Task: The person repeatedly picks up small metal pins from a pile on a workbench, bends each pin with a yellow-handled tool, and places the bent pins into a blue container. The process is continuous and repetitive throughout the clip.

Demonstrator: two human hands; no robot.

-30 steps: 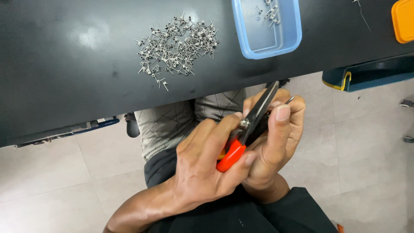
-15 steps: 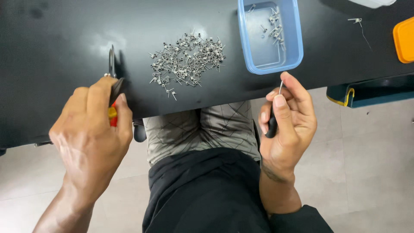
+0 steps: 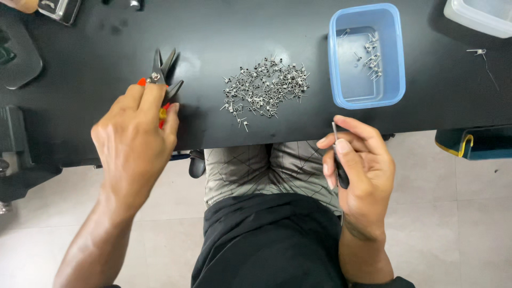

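Compared with half a second ago, the left hand [image 3: 133, 141] has carried the red-handled pliers [image 3: 161, 80] further up onto the black table [image 3: 80, 114], and they now lie flat at the left-centre of the frame with their dark jaws spread toward the top edge; a second ago both hands held them together over the lap. The left fingers now rest loosely curled over the handles, touching them but not clearly clenched. The right hand [image 3: 357, 170], at the lower right below the table's near edge, pinches a thin dark-handled tool [image 3: 339, 165] with its metal tip pointing up, thumb and forefinger closed on it. So the pliers look set down, and the thin tool is the one in use. Between the hands, the pile of small metal springs [image 3: 265, 88] sits at centre, near the blue tray [image 3: 396, 58] to its right. Bare table lies between pliers and pile.
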